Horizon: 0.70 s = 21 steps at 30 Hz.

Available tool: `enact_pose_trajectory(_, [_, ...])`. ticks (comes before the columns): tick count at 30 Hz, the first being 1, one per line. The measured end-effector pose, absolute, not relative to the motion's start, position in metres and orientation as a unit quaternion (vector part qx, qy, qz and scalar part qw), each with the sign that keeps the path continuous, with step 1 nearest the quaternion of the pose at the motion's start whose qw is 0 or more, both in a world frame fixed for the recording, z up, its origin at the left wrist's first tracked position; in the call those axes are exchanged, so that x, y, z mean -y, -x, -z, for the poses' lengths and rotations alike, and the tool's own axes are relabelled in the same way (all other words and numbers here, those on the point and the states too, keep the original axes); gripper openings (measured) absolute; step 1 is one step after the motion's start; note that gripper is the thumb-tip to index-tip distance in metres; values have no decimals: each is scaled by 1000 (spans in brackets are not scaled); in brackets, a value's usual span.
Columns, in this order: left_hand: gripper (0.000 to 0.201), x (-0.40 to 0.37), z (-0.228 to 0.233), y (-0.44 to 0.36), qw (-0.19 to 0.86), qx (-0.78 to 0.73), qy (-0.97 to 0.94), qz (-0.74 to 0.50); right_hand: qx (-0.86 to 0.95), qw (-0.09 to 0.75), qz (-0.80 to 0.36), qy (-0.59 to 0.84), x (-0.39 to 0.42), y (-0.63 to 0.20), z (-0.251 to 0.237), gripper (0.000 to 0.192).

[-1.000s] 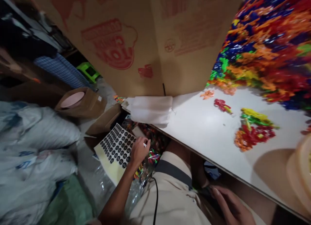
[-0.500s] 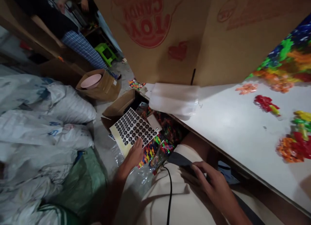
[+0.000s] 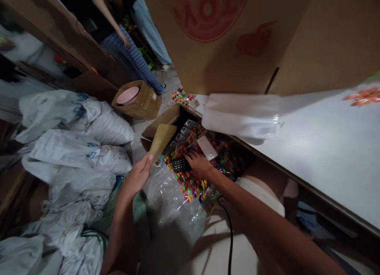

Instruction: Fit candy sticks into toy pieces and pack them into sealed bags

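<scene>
Near the middle of the frame, the left hand (image 3: 138,176) pinches a yellow sheet (image 3: 162,139) in its fingers. Just right of it, the right hand (image 3: 199,164) lies on a small black sticker piece (image 3: 179,164) on colorful toys (image 3: 190,186); its fingers look bent, grip unclear.

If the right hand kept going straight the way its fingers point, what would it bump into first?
The right hand points up-left, its fingertips already at the small black dotted piece lying on the colourful plastic pieces. It would probably press that piece first; beyond lies the open cardboard box, though depth is hard to judge.
</scene>
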State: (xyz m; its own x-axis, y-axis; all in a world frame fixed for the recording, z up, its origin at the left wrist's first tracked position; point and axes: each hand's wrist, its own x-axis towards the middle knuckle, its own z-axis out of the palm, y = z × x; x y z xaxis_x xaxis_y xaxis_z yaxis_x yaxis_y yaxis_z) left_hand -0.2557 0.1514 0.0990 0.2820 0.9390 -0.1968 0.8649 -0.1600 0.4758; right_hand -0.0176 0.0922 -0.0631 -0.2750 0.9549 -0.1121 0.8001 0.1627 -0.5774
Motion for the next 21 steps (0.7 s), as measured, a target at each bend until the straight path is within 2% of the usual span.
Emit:
enact_pose_trajectory(7, [70,-125,-80,250,265,-611,-737,-117,788,54,-250,560,-124,21,90,47])
enact_pose_trajectory(13, [67,-119,-60,261,242,-632,-723,-141,792,70,-243,556,-118,28,73,49])
enact_pose_trajectory(15, [69,-120,-58,264,242,-633,-720,-149,783,86,-240,568,-107,24,54,60])
enact_pose_trajectory(18, [75,-119,-45,262,262,-630,-713,-161,759,112,-232,598,-70,-2,19,89])
enact_pose_trajectory(21, [73,-109,1,248,258,-585,-749,-173,713,134,-215,654,-7,-51,-14,99])
